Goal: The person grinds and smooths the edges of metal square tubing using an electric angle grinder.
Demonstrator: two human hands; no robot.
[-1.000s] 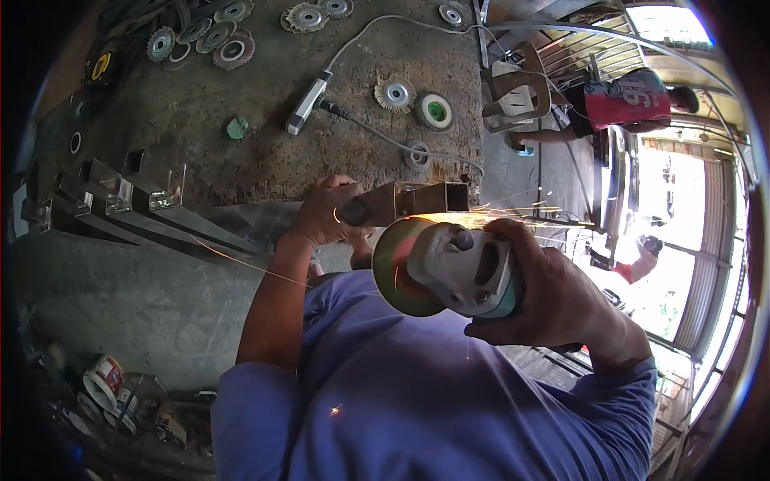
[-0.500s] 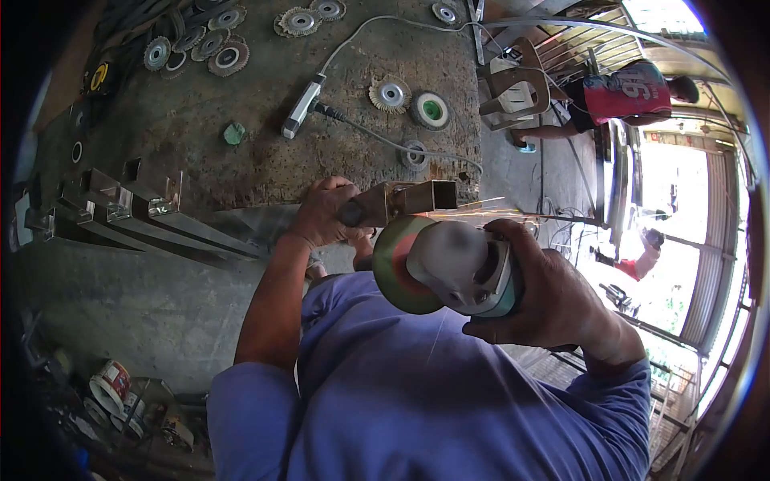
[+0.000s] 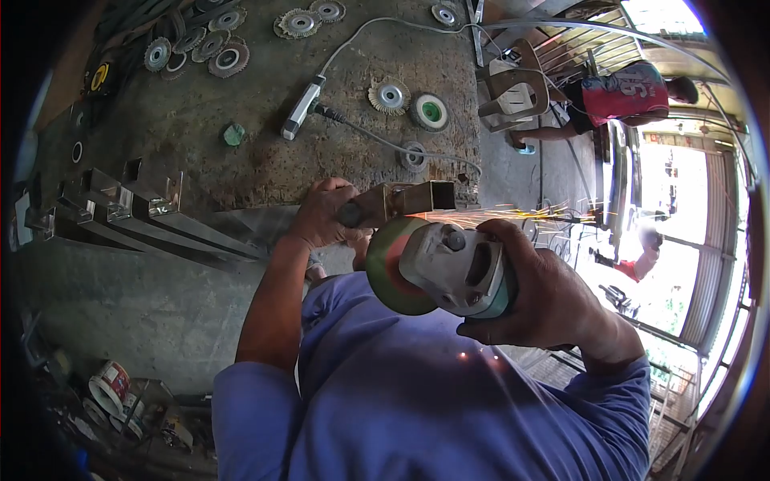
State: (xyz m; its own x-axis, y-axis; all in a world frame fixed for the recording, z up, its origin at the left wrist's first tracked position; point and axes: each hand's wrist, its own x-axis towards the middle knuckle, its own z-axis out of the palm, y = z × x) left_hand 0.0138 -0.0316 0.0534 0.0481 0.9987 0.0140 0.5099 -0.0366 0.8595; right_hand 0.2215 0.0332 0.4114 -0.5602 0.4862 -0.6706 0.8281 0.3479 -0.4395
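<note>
Tubing, square section (image 3: 417,198), one piece, lying at near edge of workbench (image 3: 241,168), open end facing right. Left hand (image 3: 325,212) clenched around its left portion. Angle grinder (image 3: 449,268), one, gripped whole-handed by right hand (image 3: 533,297); green-faced disc (image 3: 391,268) edge touching tube's lower side. Sparks (image 3: 513,214) streaming right from contact point, a few glowing specks landing on blue shirt (image 3: 417,401).

Further left on bench: four more square tube lengths (image 3: 152,212), side by side, open ends up-left. Power strip (image 3: 303,107), one, white, with cables running off right. Wheels near it: one wire cup brush (image 3: 391,95), one green-centred disc (image 3: 431,111), one small wheel (image 3: 414,156). Cluster of flap discs (image 3: 216,44) along far edge, count uncertain, at least seven. Small green object (image 3: 233,133), one.

Beyond bench: one plastic chair (image 3: 513,88); one person in red-and-black top (image 3: 622,92); second person (image 3: 642,256) lower right, blurred.

Versus half a second back: spark stream much denser and longer; grinder body shifted slightly left and up; both grips unchanged; tube in same place.
</note>
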